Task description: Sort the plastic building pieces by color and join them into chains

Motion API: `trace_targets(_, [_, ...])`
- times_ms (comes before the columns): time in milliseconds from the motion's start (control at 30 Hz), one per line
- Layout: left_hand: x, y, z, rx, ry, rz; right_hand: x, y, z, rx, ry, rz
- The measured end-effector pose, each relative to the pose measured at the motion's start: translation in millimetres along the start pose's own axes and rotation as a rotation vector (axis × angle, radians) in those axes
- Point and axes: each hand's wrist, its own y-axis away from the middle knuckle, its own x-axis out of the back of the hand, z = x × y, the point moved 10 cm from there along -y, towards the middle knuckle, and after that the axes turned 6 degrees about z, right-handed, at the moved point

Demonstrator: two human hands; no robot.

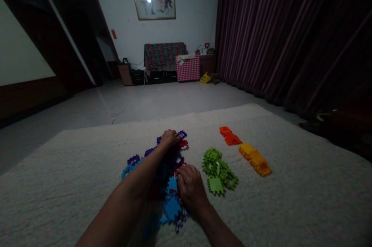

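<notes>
A mixed pile of flat plastic interlocking toy pieces with toothed edges lies before me, with blue pieces (172, 207) at the near end and purple pieces (133, 159) at the left and far side. My left hand (170, 138) reaches over the far end, fingers curled down among purple pieces beside a red piece (183, 144). What it grips is hidden. At the pile's right side, my right hand (190, 185) is closed, its fingertips against red and blue pieces; what they pinch is unclear. My left forearm covers the pile's middle.
Right of the pile lie green pieces (215, 167), a yellow row (254, 158) and an orange row (230, 135). All rest on a pale quilted cover (87, 169). Beyond its edge are a tiled floor (162, 100), low furniture under cloths and a purple curtain (255, 26).
</notes>
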Motion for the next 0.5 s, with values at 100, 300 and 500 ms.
trace_targets(100, [2.8, -0.8, -10.7, 0.042, 0.047, -0.023, 0.9, 0.0, -0.9, -0.001, 0.006, 0.002])
trace_targets(300, [35.3, -5.1, -46.3, 0.115, 0.319, -0.025, 1.0, -1.1, -1.6, -0.024, -0.009, -0.012])
trace_targets(500, [58.0, 2.7, -58.3, 0.125, 0.674, 0.002, -4.6, -0.2, 0.2, -0.025, -0.046, -0.045])
